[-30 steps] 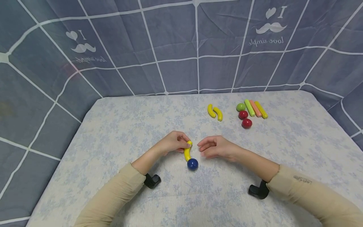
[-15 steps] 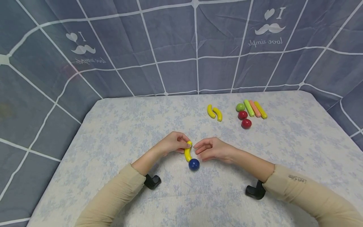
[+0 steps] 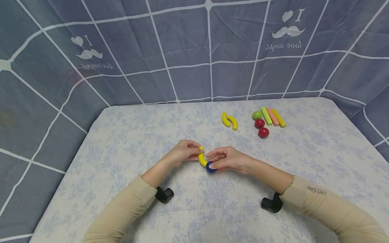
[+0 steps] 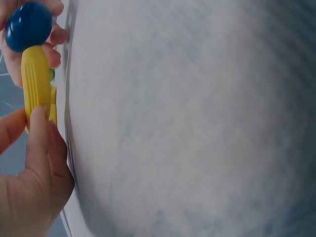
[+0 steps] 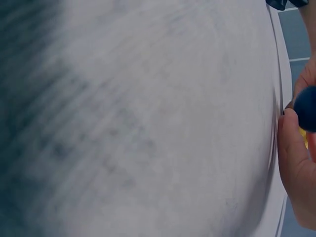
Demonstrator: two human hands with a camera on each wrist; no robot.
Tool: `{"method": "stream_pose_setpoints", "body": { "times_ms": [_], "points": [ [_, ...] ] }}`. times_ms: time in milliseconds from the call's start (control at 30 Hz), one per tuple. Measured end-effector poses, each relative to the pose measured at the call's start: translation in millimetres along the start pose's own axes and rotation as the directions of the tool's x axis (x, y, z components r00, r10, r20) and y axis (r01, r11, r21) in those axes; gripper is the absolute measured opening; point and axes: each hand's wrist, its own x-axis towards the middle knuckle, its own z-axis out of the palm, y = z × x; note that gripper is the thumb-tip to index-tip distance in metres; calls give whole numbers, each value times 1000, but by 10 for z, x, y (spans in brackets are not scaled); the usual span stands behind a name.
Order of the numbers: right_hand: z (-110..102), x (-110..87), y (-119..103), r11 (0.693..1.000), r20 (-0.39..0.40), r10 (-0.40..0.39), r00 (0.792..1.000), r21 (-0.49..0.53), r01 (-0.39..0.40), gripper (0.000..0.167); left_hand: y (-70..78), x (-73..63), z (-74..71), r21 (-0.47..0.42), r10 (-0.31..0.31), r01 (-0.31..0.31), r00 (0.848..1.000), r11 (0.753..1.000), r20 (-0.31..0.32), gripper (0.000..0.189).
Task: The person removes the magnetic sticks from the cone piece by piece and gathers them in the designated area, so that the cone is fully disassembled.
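Note:
My left hand (image 3: 183, 152) pinches the upper end of a curved yellow piece (image 3: 202, 159), shaped like a toy banana. A glossy blue ball (image 3: 209, 169) touches the piece's lower end; whether the two are joined I cannot tell. The thumb of my right hand (image 3: 233, 160) lies over the ball, and its fingers curl around the far side. In the left wrist view the yellow piece (image 4: 35, 79) shows grooves along its side, with the ball (image 4: 28, 26) at its tip. The right wrist view catches only part of the ball (image 5: 307, 108) beside the thumb.
Two more curved yellow pieces (image 3: 233, 123) lie farther back on the flowered tablecloth (image 3: 146, 135). To their right are a green ball (image 3: 257, 115), two red balls (image 3: 263, 132) and three sticks, light green (image 3: 266, 116), pink (image 3: 272, 116) and yellow (image 3: 278, 118). A grey curtain hangs behind.
My right hand has moved left and taken hold of the blue ball. The yellow piece and ball have shifted slightly away from me, the ball end swinging right.

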Motion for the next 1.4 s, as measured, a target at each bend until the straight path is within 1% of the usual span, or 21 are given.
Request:
{"method": "stream_pose_setpoints", "body": {
  "times_ms": [133,300,367,467,600,700,833,967,1067,1167,1233,1400],
  "points": [
    [22,9,-6,999,-1,-9,1000,39,9,46,-3,0,1,-63,-3,1,1000,998,-29,24],
    [35,11,-34,996,-38,-32,999,79,35,42,4,-11,17,-125,-3,-6,997,992,-72,25],
    [26,11,-47,994,-51,-50,997,90,54,41,14,-16,28,-148,4,-19,995,989,-100,27],
    [2,13,-60,990,-69,-72,995,116,80,42,35,-20,59,-210,19,-48,990,977,-138,31],
    [-36,13,-87,978,-92,-98,991,178,113,42,73,-45,118,-309,33,-84,985,947,-169,38],
    [-67,10,-110,959,-106,-131,986,237,153,37,103,-73,168,-380,35,-104,982,919,-184,45],
    [-86,5,-130,918,-126,-152,980,348,187,29,138,-106,236,-461,36,-135,975,877,-217,50],
    [-70,12,-142,871,-153,-136,979,453,192,28,159,-122,288,-512,32,-174,961,841,-274,49],
    [-54,22,-153,841,-188,-122,975,502,202,25,167,-123,316,-547,41,-213,950,809,-310,48],
    [-45,34,-164,817,-228,-116,967,532,223,21,167,-119,338,-573,58,-246,944,782,-326,47],
    [-43,42,-170,810,-250,-125,960,533,244,21,167,-114,351,-581,68,-260,941,771,-331,47],
    [-46,49,-183,812,-287,-159,945,506,290,21,188,-99,377,-574,95,-294,931,764,-352,46]
  ]
}}
